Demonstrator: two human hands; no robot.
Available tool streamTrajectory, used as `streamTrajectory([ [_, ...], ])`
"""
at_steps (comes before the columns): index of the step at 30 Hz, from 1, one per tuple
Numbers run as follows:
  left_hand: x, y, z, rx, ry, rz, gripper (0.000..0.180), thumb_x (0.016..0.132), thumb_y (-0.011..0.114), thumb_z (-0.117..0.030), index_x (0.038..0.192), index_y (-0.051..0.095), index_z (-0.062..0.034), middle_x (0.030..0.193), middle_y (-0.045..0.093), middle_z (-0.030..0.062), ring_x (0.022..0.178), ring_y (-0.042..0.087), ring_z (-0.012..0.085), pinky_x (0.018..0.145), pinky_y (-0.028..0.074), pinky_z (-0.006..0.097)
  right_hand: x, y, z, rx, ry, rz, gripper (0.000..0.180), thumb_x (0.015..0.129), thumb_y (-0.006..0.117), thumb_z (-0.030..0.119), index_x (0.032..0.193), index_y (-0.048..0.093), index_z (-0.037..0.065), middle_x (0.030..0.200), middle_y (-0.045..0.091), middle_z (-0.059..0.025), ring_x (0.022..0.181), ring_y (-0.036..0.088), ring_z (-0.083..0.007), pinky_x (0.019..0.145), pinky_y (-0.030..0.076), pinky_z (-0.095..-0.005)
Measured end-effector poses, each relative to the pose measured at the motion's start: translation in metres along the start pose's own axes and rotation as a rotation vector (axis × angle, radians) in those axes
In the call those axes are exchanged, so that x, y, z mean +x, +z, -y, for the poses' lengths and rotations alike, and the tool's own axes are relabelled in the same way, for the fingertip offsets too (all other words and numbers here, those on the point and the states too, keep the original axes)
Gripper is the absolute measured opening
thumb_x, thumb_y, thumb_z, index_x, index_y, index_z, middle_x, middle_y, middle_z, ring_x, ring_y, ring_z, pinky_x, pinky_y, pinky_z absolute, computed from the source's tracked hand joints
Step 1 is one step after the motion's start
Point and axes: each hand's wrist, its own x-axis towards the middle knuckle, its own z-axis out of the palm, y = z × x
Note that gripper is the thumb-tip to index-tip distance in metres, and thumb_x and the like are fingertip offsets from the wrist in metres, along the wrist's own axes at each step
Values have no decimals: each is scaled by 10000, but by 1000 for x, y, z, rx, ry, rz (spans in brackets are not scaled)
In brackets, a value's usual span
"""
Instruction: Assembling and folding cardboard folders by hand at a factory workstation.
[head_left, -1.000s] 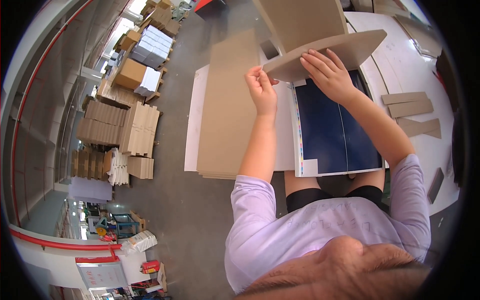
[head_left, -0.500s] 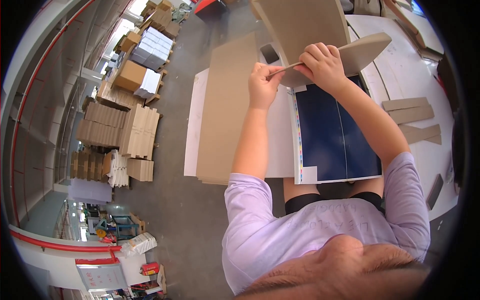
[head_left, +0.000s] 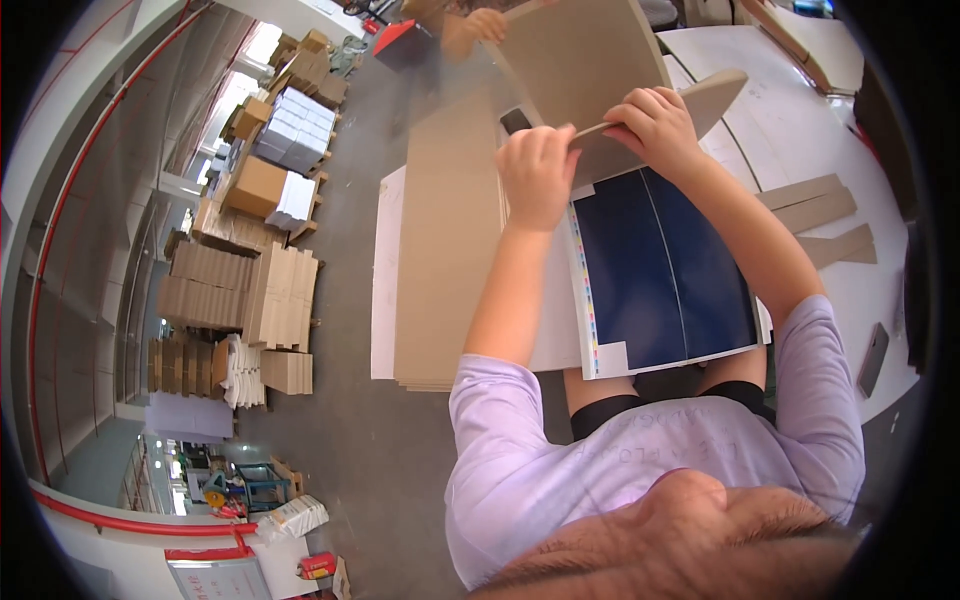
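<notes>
Both hands pinch one grey-brown cardboard sheet above a dark blue printed sheet.

The left hand (head_left: 537,172) and right hand (head_left: 655,125) grip the near edge of the grey-brown cardboard sheet (head_left: 590,60), which rises away from them; its gripped edge runs left to right, just above the dark blue printed sheet (head_left: 660,270). Both forearms reach forward, fingers closed on the board.

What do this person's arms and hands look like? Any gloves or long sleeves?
No gloves: the left hand and right hand are bare, with no rings or watch visible. The forearms are bare too. Short, loose, pale lilac T-shirt sleeves end above the elbows.
</notes>
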Motion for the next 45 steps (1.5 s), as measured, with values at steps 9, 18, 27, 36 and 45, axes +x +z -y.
streamTrajectory([
  [9,9,22,12,-163,-107,298,195,727,774,-270,701,638,-132,691,608,9,740,589,234,681,415,378,-23,-40,-79,-219,-239,-108,327,809,686,176,1133,640,177,1083,615,16,1023,606,-164,940,450,-360],
  [18,3,-2,39,-91,-31,520,158,762,728,-346,823,737,-201,833,692,-36,988,583,200,1020,301,571,-2,-102,-140,379,255,612,158,853,664,129,990,707,62,899,702,-107,826,654,-239,783,522,-335],
  [27,5,-51,29,-211,-148,1131,253,913,572,-385,1040,727,-232,1038,699,-33,1262,482,274,1114,103,645,-114,-108,-162,856,700,500,381,918,612,256,1194,619,-8,1208,641,-114,1135,569,-194,1017,404,-329],
  [36,-81,-85,-22,54,189,986,384,878,582,-438,1132,674,-164,1199,650,39,1238,507,266,1069,212,665,-93,-84,90,77,-136,566,548,852,616,296,1338,494,74,1350,541,-99,1286,482,-242,1075,366,-421],
  [45,-193,-107,-54,20,116,831,460,803,660,-421,1155,654,-125,1190,651,66,1209,534,260,1041,289,625,-209,-132,42,-191,85,936,482,871,556,265,1336,502,149,1326,565,-62,1259,500,-206,1062,369,-405],
])
